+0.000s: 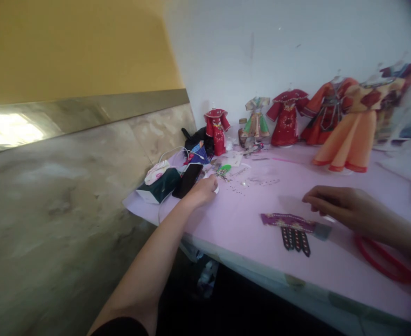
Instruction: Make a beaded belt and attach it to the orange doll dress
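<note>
My left hand (204, 190) reaches to the table's left part with its fingers curled, beside a black phone (187, 181). A bit of something white (217, 190) shows at its fingertips; what it is I cannot make out. Over the right part, my right hand (341, 205) has thumb and fingers pressed together in a pinch, and whatever is in them is too small to name. Just below that hand lies a purple patterned fabric strip (284, 221) with dark decorated tabs (296, 240) along its lower edge and a grey-green piece (322, 231) at its right end.
Small beads (226, 178) lie scattered beyond my left hand. A dark green box (163, 184) stands by the marbled wall. Miniature dresses on stands, among them a red one (287, 119) and an orange one (352, 135), line the back. A red hoop (385, 263) lies under my right forearm.
</note>
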A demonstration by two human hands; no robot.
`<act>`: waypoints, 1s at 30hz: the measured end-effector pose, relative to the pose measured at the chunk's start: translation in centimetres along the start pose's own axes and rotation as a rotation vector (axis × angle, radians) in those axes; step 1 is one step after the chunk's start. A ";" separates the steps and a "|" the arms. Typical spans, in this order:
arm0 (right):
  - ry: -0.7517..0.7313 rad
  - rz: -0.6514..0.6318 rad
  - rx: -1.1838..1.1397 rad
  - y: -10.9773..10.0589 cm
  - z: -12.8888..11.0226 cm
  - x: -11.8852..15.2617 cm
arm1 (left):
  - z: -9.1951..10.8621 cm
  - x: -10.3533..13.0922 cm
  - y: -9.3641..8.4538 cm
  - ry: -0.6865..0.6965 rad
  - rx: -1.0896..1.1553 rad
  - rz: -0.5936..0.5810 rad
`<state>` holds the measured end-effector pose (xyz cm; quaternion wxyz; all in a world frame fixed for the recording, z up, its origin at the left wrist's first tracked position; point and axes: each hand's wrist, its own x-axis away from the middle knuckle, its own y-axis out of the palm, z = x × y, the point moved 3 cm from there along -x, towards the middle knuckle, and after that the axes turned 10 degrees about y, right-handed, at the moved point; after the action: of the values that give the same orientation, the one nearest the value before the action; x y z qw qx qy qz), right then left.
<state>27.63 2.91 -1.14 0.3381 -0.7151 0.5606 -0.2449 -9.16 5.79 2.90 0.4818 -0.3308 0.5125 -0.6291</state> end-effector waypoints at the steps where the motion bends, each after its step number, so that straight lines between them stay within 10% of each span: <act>1: -0.005 0.003 -0.009 -0.1 -0.2 0.0 | 0.2 0.0 -0.4 0.011 0.004 0.020; 16: -0.222 0.085 -0.150 -0.4 -4.9 2.2 | 10.5 3.2 -4.6 0.431 0.397 0.081; 30: -0.525 0.288 -0.171 1.3 -8.0 4.8 | 14.6 4.5 -2.0 0.517 0.545 0.188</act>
<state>22.18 -3.54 2.91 0.4411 -0.6930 0.5683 0.0465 2.16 -3.17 8.21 0.4625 0.0273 0.4589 -0.7581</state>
